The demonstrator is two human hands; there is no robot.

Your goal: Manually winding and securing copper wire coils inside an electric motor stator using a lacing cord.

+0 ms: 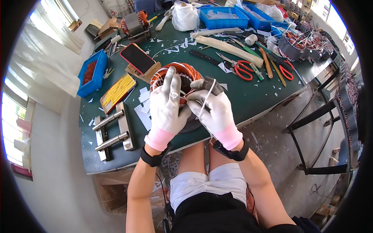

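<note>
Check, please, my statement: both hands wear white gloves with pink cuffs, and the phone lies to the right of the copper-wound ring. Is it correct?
Not quite: the phone lies to the left of the copper-wound ring, as the head view shows. The left hand and right hand do wear white gloves with pink cuffs.

At the left of the frame you have a blue bin (pixel 100 73) of reddish-brown pieces, with yellow strips (pixel 118 92) lower down and a two-bar metal fixture (pixel 124 127) below those. A red-edged phone (pixel 137 58) leans at upper left of centre. Along the top you see a white roll (pixel 185 16) beside a blue tray (pixel 225 24). Red-handled scissors (pixel 236 64) lie right of centre on your green table (pixel 252 97); a pale curtain (pixel 42 58) hangs far left.
</note>
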